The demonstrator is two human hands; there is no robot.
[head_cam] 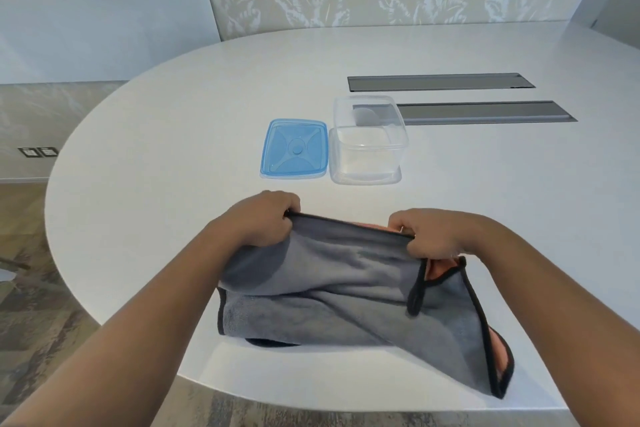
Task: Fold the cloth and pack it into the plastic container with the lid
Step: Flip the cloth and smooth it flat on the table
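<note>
A grey cloth (346, 298) with black trim and an orange underside lies partly folded near the table's front edge. My left hand (258, 222) pinches its upper left corner. My right hand (433, 236) grips the upper right corner, and the top edge is stretched between both hands, lifted off the table. The cloth's lower right corner hangs toward the table rim. Beyond the hands stands the clear plastic container (367, 140), with nothing inside. Its blue lid (295, 149) lies flat on the table just left of it.
The white oval table (173, 121) has two long grey cable slots (440, 82) at the back right, one partly behind the container. Patterned floor shows past the table's left and front edges. A wall with leaf pattern rises behind.
</note>
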